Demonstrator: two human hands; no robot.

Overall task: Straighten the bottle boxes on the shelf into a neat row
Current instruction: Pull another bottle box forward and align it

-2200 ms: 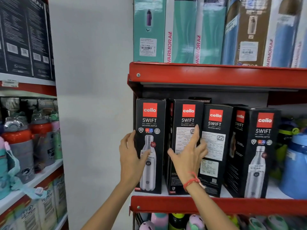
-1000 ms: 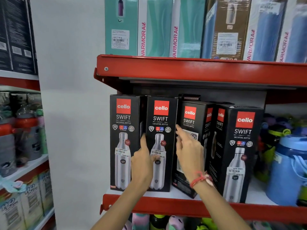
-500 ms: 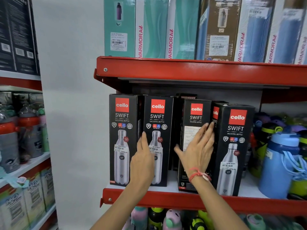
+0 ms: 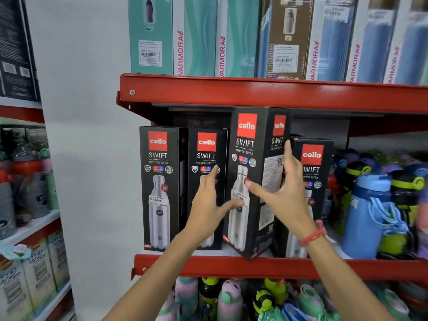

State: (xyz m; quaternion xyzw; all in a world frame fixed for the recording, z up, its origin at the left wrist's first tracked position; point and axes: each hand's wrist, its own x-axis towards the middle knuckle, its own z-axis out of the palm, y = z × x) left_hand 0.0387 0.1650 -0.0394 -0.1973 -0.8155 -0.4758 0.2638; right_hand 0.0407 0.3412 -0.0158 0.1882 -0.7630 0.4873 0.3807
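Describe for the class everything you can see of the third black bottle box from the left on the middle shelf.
The third box is tall, black, seemingly cardboard, with a red Cello logo, "SWIFT" lettering and a steel bottle picture. It is turned so its front and label-printed side both show, and sits forward of its neighbours, near the red shelf edge, its top close under the upper shelf. The right hand grips it; the left hand touches its lower front.

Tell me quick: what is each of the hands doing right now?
Left hand: open, fingers spread, thumb touching the third Cello box.
Right hand: gripping that box, thumb on its front, fingers on its side.
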